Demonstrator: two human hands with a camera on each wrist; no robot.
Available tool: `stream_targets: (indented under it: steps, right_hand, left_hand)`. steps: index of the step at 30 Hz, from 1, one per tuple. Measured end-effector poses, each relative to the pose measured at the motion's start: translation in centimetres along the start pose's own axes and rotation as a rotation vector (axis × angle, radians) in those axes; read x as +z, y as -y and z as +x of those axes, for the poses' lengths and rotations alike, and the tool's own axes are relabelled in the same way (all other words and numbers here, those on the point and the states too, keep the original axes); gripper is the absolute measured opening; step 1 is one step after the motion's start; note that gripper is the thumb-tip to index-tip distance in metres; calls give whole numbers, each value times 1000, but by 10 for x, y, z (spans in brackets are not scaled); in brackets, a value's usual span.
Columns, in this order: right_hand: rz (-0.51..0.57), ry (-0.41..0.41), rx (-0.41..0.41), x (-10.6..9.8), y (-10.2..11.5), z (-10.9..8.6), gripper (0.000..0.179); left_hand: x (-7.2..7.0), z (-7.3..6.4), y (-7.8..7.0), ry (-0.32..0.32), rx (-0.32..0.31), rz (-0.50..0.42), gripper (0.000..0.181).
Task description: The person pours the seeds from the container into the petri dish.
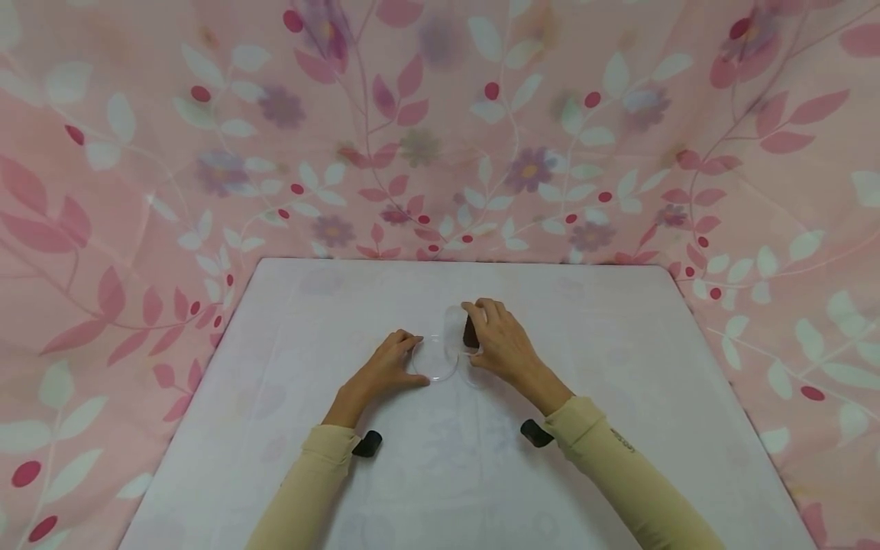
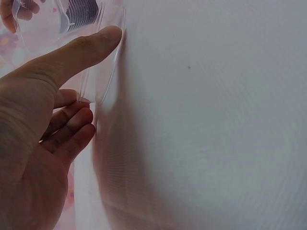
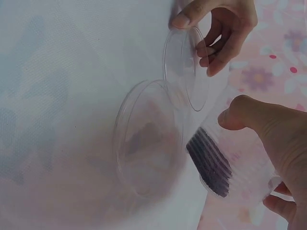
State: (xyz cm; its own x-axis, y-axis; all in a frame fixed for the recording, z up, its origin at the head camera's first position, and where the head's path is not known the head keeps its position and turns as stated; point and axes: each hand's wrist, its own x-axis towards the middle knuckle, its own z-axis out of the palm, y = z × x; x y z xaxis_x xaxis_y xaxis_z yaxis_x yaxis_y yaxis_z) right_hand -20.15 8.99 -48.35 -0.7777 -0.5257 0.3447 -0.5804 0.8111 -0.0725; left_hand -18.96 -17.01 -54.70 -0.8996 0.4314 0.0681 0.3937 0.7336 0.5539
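Note:
My left hand point(image 1: 386, 365) holds a clear round petri dish point(image 1: 436, 359) by its rim, thumb on the near side and fingers on the far side. In the right wrist view a second clear petri dish point(image 3: 148, 143) lies flat on the white cloth, close beside the first. My right hand point(image 1: 505, 344) grips a clear plastic piece with a dark ribbed block point(image 3: 211, 163) in or against it, tilted above the table near the dishes. The exact kind of this piece is hard to tell. Part of it is hidden behind the right hand in the head view.
A white cloth covers the table point(image 1: 440, 473). Behind it and at both sides hangs a pink floral curtain point(image 1: 440, 137). Black straps or mounts point(image 1: 536, 433) show at both wrists, below the beige sleeves point(image 1: 619, 466).

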Motion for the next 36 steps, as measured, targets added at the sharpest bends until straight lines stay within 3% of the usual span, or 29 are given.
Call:
stream_targets:
  steps: [10, 28, 36]
  right_hand:
    - [-29, 18, -1, 1, 3, 1, 96]
    - [-109, -22, -106, 4, 10, 6, 93]
    - [-146, 7, -122, -1, 10, 6, 93]
  left_hand:
    - [1, 1, 0, 7, 9, 1, 82]
    - [1, 0, 0, 11, -24, -6, 84]
    - [0, 2, -1, 27, -23, -16, 84]
